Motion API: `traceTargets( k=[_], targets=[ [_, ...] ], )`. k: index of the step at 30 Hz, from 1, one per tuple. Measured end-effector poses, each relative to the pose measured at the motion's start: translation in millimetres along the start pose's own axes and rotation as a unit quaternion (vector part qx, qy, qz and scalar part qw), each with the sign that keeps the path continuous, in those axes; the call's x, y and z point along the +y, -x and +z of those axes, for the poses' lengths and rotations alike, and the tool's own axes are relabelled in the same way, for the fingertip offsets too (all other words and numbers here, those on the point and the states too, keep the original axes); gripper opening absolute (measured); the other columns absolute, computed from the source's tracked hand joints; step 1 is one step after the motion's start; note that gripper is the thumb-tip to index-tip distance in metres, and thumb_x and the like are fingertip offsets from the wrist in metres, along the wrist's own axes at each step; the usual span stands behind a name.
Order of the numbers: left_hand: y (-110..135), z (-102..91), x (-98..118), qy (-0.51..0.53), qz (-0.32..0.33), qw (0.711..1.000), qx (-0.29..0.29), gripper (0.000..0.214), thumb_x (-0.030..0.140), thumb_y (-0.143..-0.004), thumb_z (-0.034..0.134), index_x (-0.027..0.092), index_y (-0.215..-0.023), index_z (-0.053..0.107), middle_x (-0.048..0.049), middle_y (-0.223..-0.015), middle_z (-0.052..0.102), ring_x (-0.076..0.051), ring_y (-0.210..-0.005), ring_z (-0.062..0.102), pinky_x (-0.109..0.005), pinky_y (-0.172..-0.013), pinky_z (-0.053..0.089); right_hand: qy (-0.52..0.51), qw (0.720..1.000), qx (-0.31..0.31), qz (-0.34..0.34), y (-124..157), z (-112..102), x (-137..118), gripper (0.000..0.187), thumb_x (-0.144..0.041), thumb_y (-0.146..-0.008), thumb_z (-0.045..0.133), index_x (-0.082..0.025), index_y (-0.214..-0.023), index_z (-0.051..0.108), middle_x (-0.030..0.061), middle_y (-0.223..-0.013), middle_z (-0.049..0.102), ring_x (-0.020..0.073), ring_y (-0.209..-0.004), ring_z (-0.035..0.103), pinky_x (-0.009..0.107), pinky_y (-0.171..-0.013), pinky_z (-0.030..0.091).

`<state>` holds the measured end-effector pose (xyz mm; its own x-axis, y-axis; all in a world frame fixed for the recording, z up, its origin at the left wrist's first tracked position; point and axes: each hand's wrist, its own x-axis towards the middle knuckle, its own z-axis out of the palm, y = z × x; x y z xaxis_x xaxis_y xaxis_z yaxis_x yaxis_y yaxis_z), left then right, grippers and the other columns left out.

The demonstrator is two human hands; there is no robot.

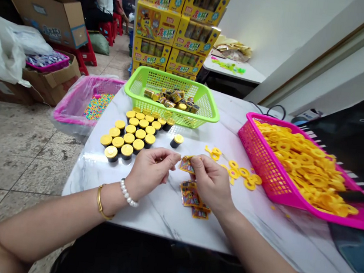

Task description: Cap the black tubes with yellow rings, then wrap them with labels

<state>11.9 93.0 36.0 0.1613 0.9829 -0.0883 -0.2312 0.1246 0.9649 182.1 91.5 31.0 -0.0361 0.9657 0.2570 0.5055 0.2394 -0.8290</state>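
Note:
My right hand [212,184] pinches a small orange printed packet [186,164] between thumb and fingers above the table. Close beside it, my left hand [152,168] is closed, thumb against fingertips; what they hold, if anything, is hidden. Below my right hand lies a loose pile of similar packets [190,194]. A single dark cup with a yellow lid [177,141] stands just beyond my hands. To the left, several more yellow-lidded cups [128,138] stand upright in a group. Small yellow rings [244,173] are scattered right of my right hand.
A green basket [203,120] with small wrapped cups stands at the table's back. The pink basket [262,180] at right holds many yellow rings. Left of the marble-patterned table [159,219] is a pink tub [69,117] with coloured beads. Stacked yellow boxes [158,25] rise behind.

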Motion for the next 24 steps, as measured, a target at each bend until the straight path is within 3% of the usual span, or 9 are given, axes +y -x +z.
traceTargets(
  k=[6, 11, 17, 24],
  targets=[
    [0.4, -0.9, -1.8, -0.006, 0.035, 0.998, 0.043, 0.028, 0.043, -0.075, 0.075, 0.016, -0.074, 0.066, 0.0058, -0.053, 0.053, -0.005, -0.037, 0.042, -0.019, -0.038, 0.032, 0.04, 0.998, 0.021, -0.041, 0.2, 0.8, 3.9, 0.048, -0.051, -0.097, 0.05, -0.021, -0.06, 0.046, -0.0042, -0.054, 0.04, 0.0108, -0.051, 0.038, 0.025, -0.05, 0.032],
    [0.2, -0.5, -0.2, -0.038, 0.019, 0.999, 0.017, 0.026, 0.041, -0.075, 0.075, 0.016, -0.074, 0.067, 0.0046, -0.049, 0.055, -0.006, -0.038, 0.043, -0.019, -0.039, 0.034, 0.067, 0.994, 0.024, -0.079, -1.2, 1.6, 3.9, 0.045, -0.045, -0.098, 0.051, -0.021, -0.06, 0.046, -0.004, -0.055, 0.042, 0.0108, -0.052, 0.04, 0.026, -0.052, 0.032],
    [-0.9, -1.2, 1.3, -0.004, 0.017, 0.999, 0.051, 0.025, 0.039, -0.075, 0.075, 0.018, -0.078, 0.063, 0.006, -0.049, 0.055, -0.007, -0.04, 0.046, -0.018, -0.04, 0.034, 0.086, 0.992, 0.031, -0.09, -5.1, 3.4, 2.5, 0.047, -0.045, -0.097, 0.052, -0.021, -0.058, 0.043, -0.0048, -0.055, 0.038, 0.0104, -0.052, 0.038, 0.026, -0.052, 0.031],
    [-4.1, -3.4, -0.2, -0.02, 0.027, 0.998, 0.049, 0.024, 0.038, -0.075, 0.072, 0.015, -0.078, 0.07, 0.0055, -0.049, 0.051, -0.006, -0.041, 0.041, -0.02, -0.039, 0.03, 0.105, 0.987, 0.036, -0.113, -8.2, 0.4, 1.3, 0.048, -0.046, -0.098, 0.051, -0.021, -0.058, 0.043, -0.0046, -0.053, 0.039, 0.0104, -0.05, 0.038, 0.026, -0.05, 0.031]
  ],
)
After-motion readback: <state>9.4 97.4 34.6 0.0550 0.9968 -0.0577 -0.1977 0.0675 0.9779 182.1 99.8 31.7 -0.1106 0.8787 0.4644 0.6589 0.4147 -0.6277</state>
